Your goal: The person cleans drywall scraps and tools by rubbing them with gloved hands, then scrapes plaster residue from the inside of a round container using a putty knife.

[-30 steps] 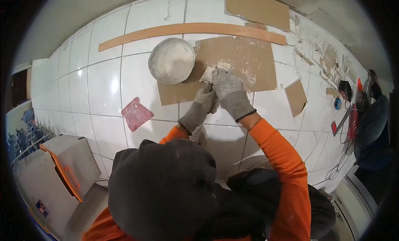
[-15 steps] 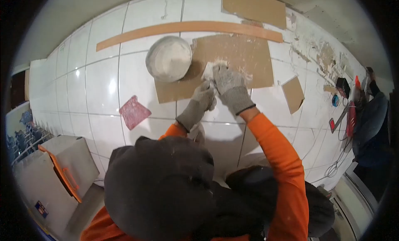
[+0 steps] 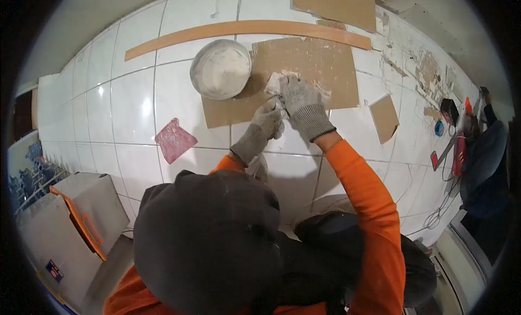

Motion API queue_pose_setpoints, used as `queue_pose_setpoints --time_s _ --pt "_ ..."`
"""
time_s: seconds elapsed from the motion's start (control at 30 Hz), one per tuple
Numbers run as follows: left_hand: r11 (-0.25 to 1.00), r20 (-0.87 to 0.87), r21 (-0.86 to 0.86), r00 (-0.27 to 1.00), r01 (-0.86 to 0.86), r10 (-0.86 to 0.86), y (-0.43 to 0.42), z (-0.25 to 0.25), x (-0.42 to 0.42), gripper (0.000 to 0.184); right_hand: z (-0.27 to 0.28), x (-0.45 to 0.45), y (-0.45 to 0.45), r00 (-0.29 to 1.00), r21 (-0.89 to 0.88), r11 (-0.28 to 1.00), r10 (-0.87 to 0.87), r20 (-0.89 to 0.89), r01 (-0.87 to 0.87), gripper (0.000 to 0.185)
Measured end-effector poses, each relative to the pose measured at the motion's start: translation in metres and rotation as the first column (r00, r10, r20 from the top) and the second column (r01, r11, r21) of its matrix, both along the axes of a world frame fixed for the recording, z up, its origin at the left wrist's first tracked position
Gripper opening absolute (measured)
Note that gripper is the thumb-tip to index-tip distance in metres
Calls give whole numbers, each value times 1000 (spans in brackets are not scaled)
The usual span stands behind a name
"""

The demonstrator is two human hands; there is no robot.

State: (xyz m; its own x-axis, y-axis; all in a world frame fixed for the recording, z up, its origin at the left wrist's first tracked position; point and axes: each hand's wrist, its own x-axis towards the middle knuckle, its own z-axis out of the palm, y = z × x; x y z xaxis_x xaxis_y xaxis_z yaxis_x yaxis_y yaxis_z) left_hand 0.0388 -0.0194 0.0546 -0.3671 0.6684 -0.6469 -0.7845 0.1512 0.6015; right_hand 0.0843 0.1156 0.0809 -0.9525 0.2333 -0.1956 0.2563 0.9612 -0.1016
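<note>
My right hand [image 3: 304,102], in a grey knitted glove, is closed over a small flat white piece [image 3: 274,83] above the near part of a brown board [image 3: 304,60]. The piece's exact kind does not show. Close beside it, my left hand [image 3: 265,124], gloved the same way, has its fingers curled; what lies in them is hidden. Crumbly white material sits around the right fingers on the board. Left of the hands, a round metal bowl [image 3: 196,79] holds pale powder or paste and overlaps the board's left edge.
A long wooden strip [image 3: 244,27] spans the white tiled floor [image 3: 133,106] beyond the bowl. A dusty red cloth-like piece [image 3: 175,141] lies left, a small board offcut [image 3: 384,119] right. Another board [image 3: 334,8] is at the back. White boxes [image 3: 92,201] stand left; cables and tools lie right.
The view has tilted slightly, so the board, bowl and strip sit a little higher. Both hands stay together at the white piece, with only slight movement.
</note>
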Motion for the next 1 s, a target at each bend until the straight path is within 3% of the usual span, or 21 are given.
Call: queue_pose_setpoints --time_s 0.07,0.2,0.37,0.47,0.5,0.57,0.67,0.77,0.87,0.97,1.0 --pt "998 8 -60 1000 16 -15 7 6 -7 24 -15 -12 12 1000 47 999 13 -23 -12 23" --pt "990 34 -141 999 26 -22 8 5 -7 20 15 7 -1 998 32 998 55 5 -55 26" --pt "999 11 -34 1000 8 -7 -3 -6 0 16 11 9 -10 993 105 994 51 -110 -39 26" --pt "999 26 5 999 42 -42 -1 7 -6 23 -7 -4 12 995 29 998 62 -75 -60 24" --pt "999 20 22 999 44 -45 -3 12 -6 28 -2 3 10 983 121 988 115 -143 -98 23" --pt "1000 18 4 999 30 -30 -6 0 -3 17 12 24 0 937 320 937 232 -261 -143 22" --pt "999 36 -15 999 31 -31 -10 -9 -1 12 18 29 -26 999 14 999 43 -19 -42 20" --pt "997 51 -25 996 74 -73 -12 -16 -7 13 11 17 -16 999 -60 998 17 -49 -20 19" --pt "999 55 -12 998 40 -40 -10 -9 -3 11 -14 1 -6 977 45 999 9 -214 0 16" --pt "999 61 -23 998 33 -31 -9 -12 -5 10 -5 0 3 998 -81 997 -8 -60 3 41" --pt "999 66 -34 997 39 -37 -10 -14 -7 10 4 3 -2 999 -66 998 16 34 -14 41"
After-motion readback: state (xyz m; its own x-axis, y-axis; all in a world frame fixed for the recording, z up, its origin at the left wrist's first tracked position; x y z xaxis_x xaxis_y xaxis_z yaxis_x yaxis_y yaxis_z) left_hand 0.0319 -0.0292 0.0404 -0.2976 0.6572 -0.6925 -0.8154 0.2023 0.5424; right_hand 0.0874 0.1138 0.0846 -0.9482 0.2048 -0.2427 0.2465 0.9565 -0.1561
